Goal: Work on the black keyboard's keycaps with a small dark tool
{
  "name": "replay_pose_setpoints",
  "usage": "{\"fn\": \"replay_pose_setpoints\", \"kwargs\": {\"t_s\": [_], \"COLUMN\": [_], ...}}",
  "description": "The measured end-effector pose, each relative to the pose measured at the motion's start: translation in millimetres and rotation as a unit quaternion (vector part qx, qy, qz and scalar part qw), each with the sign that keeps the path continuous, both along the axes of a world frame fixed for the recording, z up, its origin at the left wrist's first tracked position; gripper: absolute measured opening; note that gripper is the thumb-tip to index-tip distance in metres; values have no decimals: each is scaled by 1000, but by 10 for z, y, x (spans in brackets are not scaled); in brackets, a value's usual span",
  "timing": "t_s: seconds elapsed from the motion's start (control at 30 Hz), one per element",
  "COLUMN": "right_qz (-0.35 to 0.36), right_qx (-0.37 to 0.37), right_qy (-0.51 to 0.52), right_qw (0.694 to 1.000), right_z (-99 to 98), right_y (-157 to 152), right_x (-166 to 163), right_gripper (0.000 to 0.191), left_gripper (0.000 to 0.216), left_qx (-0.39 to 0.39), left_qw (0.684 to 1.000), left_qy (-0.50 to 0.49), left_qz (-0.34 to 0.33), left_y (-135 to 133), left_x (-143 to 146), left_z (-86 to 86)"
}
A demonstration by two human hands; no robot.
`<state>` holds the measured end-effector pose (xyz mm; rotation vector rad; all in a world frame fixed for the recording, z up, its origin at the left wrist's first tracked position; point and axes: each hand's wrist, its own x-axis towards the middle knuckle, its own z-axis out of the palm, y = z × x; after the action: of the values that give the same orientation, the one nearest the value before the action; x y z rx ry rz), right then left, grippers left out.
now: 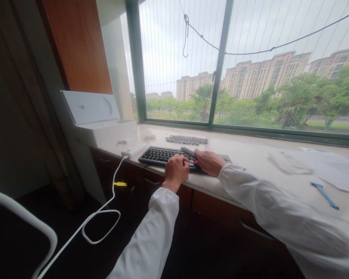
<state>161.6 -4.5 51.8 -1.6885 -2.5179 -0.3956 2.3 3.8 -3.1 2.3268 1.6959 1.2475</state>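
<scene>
A black keyboard (155,155) lies on the windowsill counter, its switches showing without keycaps over much of it. My left hand (177,169) rests at the keyboard's front edge with the fingers curled; what is in them, if anything, is hidden. From the right, my right hand (209,162) is closed round a dark, slim, long tool (188,151), whose far end points left over the keys. The hands almost touch. Behind the keyboard, loose dark keycaps (187,140) are laid out in rows on the counter.
An open white box (113,131) stands at the left, near a white power strip (133,150) with its cable (114,190) hanging over the edge. At the right lie a crumpled clear bag (291,162), papers (337,170) and a blue tool (325,195). Windows (180,66) rise behind.
</scene>
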Motion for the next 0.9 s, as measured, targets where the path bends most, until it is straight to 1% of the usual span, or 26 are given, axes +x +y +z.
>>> {"fn": "replay_pose_setpoints", "kwargs": {"t_s": [0.13, 0.3, 0.43, 0.53, 0.6, 0.73, 0.8, 0.9], "right_qz": [0, 2, -16, -26, -14, 35, 47, 51], "right_qx": [-3, -8, 0, -7, -15, -50, -52, -34], "right_qy": [2, 42, 32, 30, 41, 60, 50, 10], "right_qw": [1000, 999, 999, 999, 999, 996, 996, 998], "right_z": [-5, 21, 54, 73, 86, 121, 140, 163], "right_y": [-5, 38, 85, 88, 82, 101, 128, 161], "right_x": [1, 54, 126, 160, 168, 172, 172, 160], "right_gripper": [21, 23, 26, 24, 19, 11, 11, 13], "left_gripper": [18, 18, 18, 19, 20, 19, 19, 18], "left_qx": [6, 13, 2, -3, -3, -7, -7, -5], "left_qw": [1000, 1000, 1000, 1000, 1000, 1000, 1000, 1000], "left_qy": [2, -1, -7, -11, -13, -15, -16, -16], "left_qz": [-4, -11, -12, -11, -13, -13, -14, -15], "left_y": [-1, 3, -4, -12, -14, -10, -5, 1], "left_x": [-4, -12, -7, -1, 2, 2, 0, -3], "left_z": [-1, -11, -1, 9, 12, 6, 0, -4]}}
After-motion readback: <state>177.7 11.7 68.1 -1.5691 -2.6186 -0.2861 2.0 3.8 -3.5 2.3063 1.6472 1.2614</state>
